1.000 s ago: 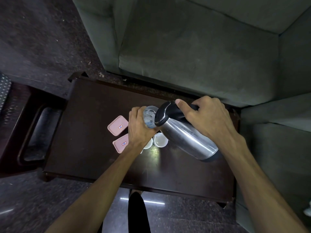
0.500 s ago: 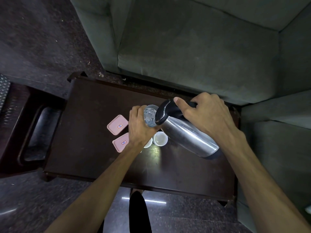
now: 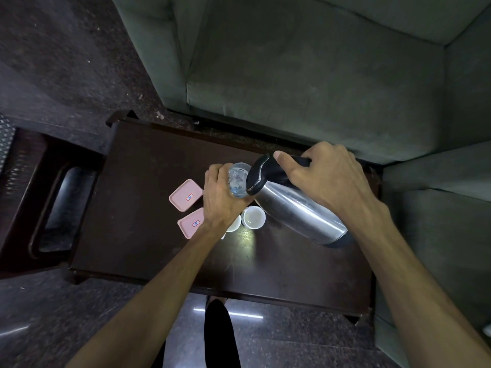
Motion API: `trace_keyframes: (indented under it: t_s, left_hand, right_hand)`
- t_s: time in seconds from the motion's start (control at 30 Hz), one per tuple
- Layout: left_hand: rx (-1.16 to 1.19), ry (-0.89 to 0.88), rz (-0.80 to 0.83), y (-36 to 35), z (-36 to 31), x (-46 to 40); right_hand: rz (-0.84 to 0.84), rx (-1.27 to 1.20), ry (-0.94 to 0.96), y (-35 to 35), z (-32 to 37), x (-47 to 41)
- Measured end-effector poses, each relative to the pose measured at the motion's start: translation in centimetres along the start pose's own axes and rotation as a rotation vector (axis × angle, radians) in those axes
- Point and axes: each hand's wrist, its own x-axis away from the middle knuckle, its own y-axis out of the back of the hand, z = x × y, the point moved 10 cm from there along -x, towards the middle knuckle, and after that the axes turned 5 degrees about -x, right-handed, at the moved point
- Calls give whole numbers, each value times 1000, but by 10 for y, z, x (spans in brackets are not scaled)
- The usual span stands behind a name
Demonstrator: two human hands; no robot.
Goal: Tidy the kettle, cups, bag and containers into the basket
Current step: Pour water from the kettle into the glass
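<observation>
A person's right hand [image 3: 328,179] grips the black handle of a steel kettle [image 3: 297,208], tipped steeply so its spout meets the mouth of a clear glass [image 3: 237,179] that the left hand [image 3: 221,200] wraps and holds above the dark counter [image 3: 138,208]. Over the last second little has shifted: the kettle has kept the same tilt and the glass the same place against the spout, so the pouring appears to be continuing rather than finishing. Just below the kettle's spout stand two small white cups [image 3: 253,217], one half hidden under the left wrist; left of them, and near the glass, lie two pink containers [image 3: 186,194] with their lids on. No basket or bag can be made out for certain, though a dark rimmed tray [image 3: 39,208] sits well left of the kettle. By this reading the tidying proper has not begun, with everything still out on the counter.
</observation>
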Motion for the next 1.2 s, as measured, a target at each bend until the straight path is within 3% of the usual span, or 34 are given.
trace_keyframes:
  t_s: [0.53,0.93,1.2]
  left_hand:
    - [38,-6,-35,7,-5,-7]
    - [84,-115,-116,27,-38,-13]
    - [-28,45,8,-5,0,-36]
  right_hand:
    - [-63,-205,-62,6,-42,12]
    - [-410,-840,-241,16,-113,46]
    - [-532,-1116,-239,16,-97,38]
